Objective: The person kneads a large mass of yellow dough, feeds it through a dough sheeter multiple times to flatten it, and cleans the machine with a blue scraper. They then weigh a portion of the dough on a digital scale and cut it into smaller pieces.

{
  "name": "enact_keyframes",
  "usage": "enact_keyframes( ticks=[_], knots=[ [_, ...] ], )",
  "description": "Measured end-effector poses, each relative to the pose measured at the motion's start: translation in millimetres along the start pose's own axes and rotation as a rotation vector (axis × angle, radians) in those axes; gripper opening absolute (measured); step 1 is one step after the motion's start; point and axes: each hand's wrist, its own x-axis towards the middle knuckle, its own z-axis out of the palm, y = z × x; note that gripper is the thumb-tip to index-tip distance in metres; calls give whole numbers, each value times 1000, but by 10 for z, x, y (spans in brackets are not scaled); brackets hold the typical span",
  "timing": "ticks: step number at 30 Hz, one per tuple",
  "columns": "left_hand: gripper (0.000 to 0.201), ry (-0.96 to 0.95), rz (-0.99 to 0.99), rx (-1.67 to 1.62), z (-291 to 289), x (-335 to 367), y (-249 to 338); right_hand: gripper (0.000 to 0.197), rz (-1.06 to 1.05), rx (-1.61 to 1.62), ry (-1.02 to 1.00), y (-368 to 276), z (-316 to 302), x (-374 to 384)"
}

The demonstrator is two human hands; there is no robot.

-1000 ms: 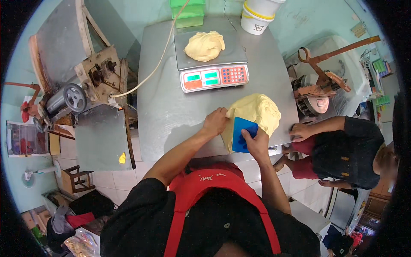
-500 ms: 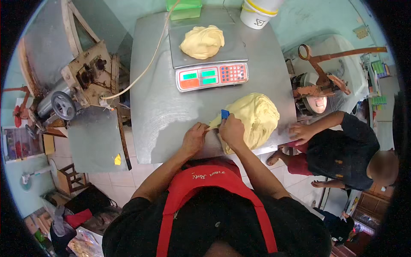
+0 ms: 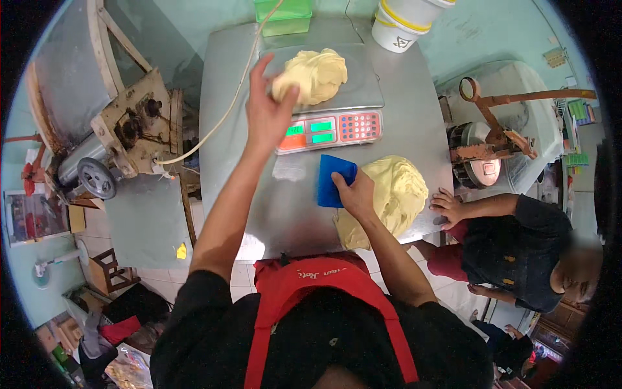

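Note:
On the scale's platform point(image 3: 363, 91) lies a lump of pale yellow dough point(image 3: 321, 74). My left hand point(image 3: 269, 113) is at the left side of this lump, fingers and thumb spread apart; whether the fingertips touch the dough I cannot tell. The scale point(image 3: 360, 127) has an orange and white panel with lit green displays. My right hand point(image 3: 357, 193) grips a flat blue dough scraper point(image 3: 327, 185), its blade raised and facing up. Just right of that hand, a bigger mound of dough point(image 3: 402, 194) rests on the steel table point(image 3: 259, 217) near its front edge.
Another person's hand point(image 3: 446, 206) rests on the table's right edge. White buckets point(image 3: 392, 35) and a green box point(image 3: 285, 24) stand at the back. A cable point(image 3: 227, 97) hangs across the left side. Machines flank the table, one with a handwheel point(image 3: 97, 178).
My left hand has gone from the big dough's edge up to the scale. My right hand has lifted slightly, turning the scraper so its broad face shows. The lump on the scale looks larger.

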Motion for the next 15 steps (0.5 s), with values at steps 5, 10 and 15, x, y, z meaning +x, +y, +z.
enact_keyframes(
  ticks=[5, 10, 15],
  knots=[
    [78, -110, 26, 951, -6, 720, -590, 37, -31, 131, 59, -27, -236, -177],
    [74, 91, 214, 827, 40, 78, -535, 33, 17, 34, 185, 348, -644, -485],
    [75, -685, 127, 570, 194, -1926, -449, 32, 76, 152, 286, 604, -969, -818]
  ],
)
